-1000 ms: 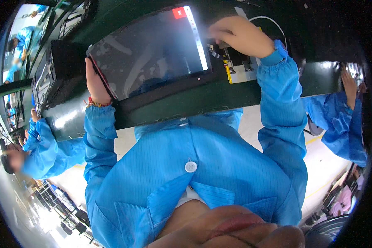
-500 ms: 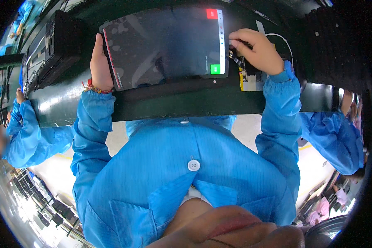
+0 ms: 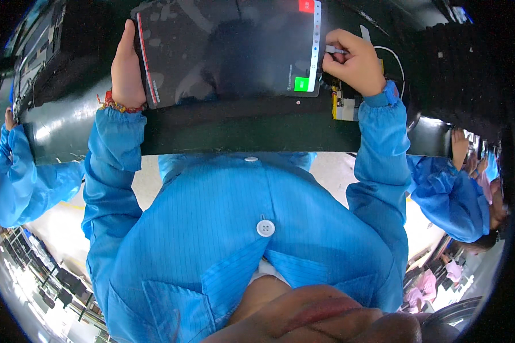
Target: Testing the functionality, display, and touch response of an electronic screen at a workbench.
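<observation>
A tablet (image 3: 229, 54) with a dark lit screen lies at the far side of the bench in front of me. It bears a red block, a green block and a white strip along its right side. My left hand (image 3: 127, 71) holds the tablet's left edge, with the thumb along the side and the other fingers hidden. At the right edge my right hand (image 3: 356, 64) pinches a small white cable plug (image 3: 336, 50) close to the tablet. Whether the plug touches the tablet I cannot tell. Below that hand sits a small circuit board with a yellow edge (image 3: 335, 106).
A white cable (image 3: 402, 67) curves behind my right hand. Dark stacked items (image 3: 458, 74) stand at the right, and a black rack (image 3: 46, 51) at the left. The dark green bench (image 3: 240, 134) ends near my body. Co-workers in blue sleeves (image 3: 449, 197) are on both sides.
The tablet and my left hand appear shifted slightly up in the picture. My right hand has turned a little, and the white plug between its fingers now shows more plainly.
</observation>
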### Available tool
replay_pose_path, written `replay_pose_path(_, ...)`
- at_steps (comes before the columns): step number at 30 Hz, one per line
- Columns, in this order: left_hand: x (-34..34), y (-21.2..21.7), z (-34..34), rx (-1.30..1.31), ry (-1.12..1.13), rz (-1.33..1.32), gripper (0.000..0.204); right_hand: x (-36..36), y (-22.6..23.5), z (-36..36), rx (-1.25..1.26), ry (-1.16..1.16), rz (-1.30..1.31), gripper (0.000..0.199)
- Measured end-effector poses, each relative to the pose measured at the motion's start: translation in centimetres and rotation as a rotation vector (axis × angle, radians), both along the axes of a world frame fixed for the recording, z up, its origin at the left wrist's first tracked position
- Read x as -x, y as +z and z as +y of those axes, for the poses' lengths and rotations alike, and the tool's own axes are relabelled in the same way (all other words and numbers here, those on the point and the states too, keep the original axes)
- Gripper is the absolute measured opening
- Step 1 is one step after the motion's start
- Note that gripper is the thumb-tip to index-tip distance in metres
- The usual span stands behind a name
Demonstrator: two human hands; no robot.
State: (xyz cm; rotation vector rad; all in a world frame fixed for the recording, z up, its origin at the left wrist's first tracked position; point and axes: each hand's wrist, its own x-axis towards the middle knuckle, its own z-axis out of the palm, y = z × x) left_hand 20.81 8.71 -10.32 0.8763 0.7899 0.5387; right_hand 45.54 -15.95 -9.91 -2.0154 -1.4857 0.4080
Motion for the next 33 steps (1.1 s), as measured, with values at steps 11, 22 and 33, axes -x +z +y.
replay_pose_path(11, 0.4, -0.5, 0.2, 0.029, -0.093, -0.099, 0.045, -0.9, -1.7, -0.4, -0.227, 0.041, -0.018, 0.029)
replay_pose_path(22, 0.7, -2.1, 2.2, 0.046, -0.149, -0.147, 0.045, 3.7, 5.0, -0.9, -0.167, -0.064, -0.103, 0.094)
replay_pose_path(33, 1.0, -1.5, 1.6, -0.014, -0.071, -0.102, 0.045, 3.5, 3.9, 0.1, -0.283, -0.023, -0.087, 0.095)
